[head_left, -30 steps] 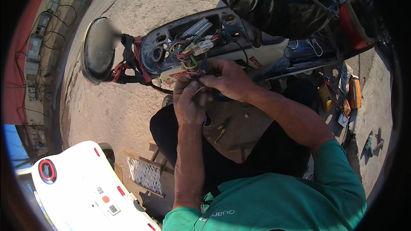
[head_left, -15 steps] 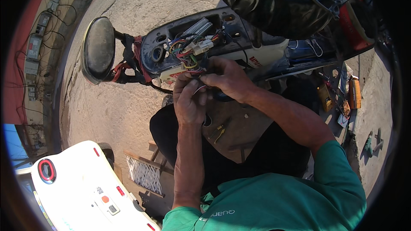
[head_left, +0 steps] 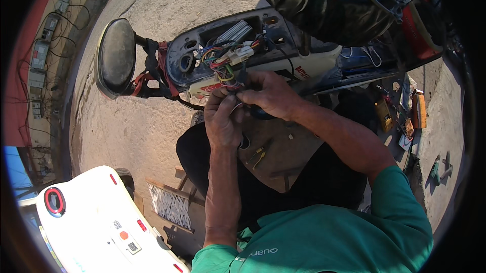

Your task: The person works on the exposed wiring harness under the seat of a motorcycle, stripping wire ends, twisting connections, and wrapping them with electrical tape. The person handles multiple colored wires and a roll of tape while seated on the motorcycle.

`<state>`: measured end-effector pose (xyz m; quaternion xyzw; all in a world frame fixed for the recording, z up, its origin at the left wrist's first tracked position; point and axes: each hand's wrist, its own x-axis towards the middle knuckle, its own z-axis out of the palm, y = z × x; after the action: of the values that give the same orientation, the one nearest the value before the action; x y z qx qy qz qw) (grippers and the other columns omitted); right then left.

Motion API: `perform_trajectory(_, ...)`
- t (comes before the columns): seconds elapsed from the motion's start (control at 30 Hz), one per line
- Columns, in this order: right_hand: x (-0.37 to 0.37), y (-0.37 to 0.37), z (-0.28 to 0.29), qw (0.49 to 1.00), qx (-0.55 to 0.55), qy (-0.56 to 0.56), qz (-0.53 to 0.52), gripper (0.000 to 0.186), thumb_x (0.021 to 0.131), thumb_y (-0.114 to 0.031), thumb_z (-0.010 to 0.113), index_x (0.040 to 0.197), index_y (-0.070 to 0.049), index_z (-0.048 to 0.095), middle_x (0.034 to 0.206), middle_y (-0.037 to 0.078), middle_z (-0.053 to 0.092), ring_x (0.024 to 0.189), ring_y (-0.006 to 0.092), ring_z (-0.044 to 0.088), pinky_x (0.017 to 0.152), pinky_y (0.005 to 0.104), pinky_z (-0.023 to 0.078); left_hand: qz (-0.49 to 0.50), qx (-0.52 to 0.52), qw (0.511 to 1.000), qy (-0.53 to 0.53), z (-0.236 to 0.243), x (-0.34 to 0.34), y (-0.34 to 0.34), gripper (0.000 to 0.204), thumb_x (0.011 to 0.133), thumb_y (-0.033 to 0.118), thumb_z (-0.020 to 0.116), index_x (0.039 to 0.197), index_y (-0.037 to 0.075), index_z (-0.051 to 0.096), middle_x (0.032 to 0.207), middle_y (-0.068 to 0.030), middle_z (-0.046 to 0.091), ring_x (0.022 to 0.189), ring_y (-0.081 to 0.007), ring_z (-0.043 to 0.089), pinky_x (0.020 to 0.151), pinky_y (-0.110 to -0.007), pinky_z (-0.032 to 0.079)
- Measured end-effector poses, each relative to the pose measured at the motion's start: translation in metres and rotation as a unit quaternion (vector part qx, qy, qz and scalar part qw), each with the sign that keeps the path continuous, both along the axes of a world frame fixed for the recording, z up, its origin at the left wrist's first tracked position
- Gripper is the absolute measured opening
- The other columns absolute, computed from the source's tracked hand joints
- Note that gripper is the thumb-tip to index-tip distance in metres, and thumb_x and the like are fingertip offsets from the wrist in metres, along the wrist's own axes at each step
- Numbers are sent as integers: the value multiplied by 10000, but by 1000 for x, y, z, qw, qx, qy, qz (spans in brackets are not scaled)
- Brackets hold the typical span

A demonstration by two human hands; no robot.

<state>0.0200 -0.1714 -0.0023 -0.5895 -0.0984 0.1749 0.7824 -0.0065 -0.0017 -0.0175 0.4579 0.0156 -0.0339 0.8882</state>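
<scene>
I have my left hand [head_left: 221, 116] closed on thin wires below a multicoloured wiring bundle [head_left: 223, 70], with a pale wire crossing its fingers. My right hand [head_left: 271, 95] pinches the same wires beside it; the fingertips of both hands meet and partly hide what they grip. The bundle spills from an opened dark scooter body [head_left: 273, 30] with a white and red side panel. A finned silver controller [head_left: 233, 31] and white plastic connectors [head_left: 238, 56] sit on it. A worn black oval pad [head_left: 115, 55] on a strap-wrapped post is at its left end.
A black padded seat [head_left: 319, 4] hangs over the scooter. A white vehicle panel [head_left: 86, 212] fills the lower left beside a woven stool [head_left: 167, 204]. Boxes and tools [head_left: 415, 111], a green power tool [head_left: 435, 170] and pliers [head_left: 259, 157] lie on the ground. Electrical boxes [head_left: 38, 57] line the left.
My hands stay at the wires, with only very slight shifts of the fingers. The scooter and the things around it look the same.
</scene>
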Motion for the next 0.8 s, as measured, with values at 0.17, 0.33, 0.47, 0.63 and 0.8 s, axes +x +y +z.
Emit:
perform_trajectory(0.17,-1,3,-4,999,-32,9,-4,280,898,-103,708,1152,15,706,1016,54,732,896,118,679,796,295,543,15,44,998,29,7,-3,-1,102,968,56,594,1062,32,627,942,-91,714,607,-102,579,608,-268,559)
perform_trajectory(0.33,-3,3,2,998,-24,52,5,285,889,-108,715,1142,25,710,993,68,733,875,128,677,793,300,544,22,49,997,60,14,-4,-2,123,962,48,553,1060,26,623,929,-89,707,612,-112,593,586,-275,562)
perform_trajectory(0.47,1,2,-5,997,10,72,18,284,889,-104,716,1143,24,711,1002,71,730,878,133,676,793,303,546,6,79,994,71,16,-4,2,189,965,73,524,1108,-11,616,937,-93,688,655,-125,602,592,-261,535)
perform_trajectory(0.63,1,7,1,999,-10,38,-5,284,914,-121,724,1165,10,710,1048,68,723,937,135,674,815,306,544,16,82,994,75,17,-3,5,121,955,37,554,1048,1,624,858,-75,683,598,-114,600,540,-263,539)
perform_trajectory(0.8,1,11,-2,999,17,31,2,263,939,-132,731,1164,1,705,1052,62,718,952,118,662,810,291,534,15,147,986,74,17,-2,13,115,953,42,570,1044,-5,624,818,-61,673,567,-99,583,525,-251,528)
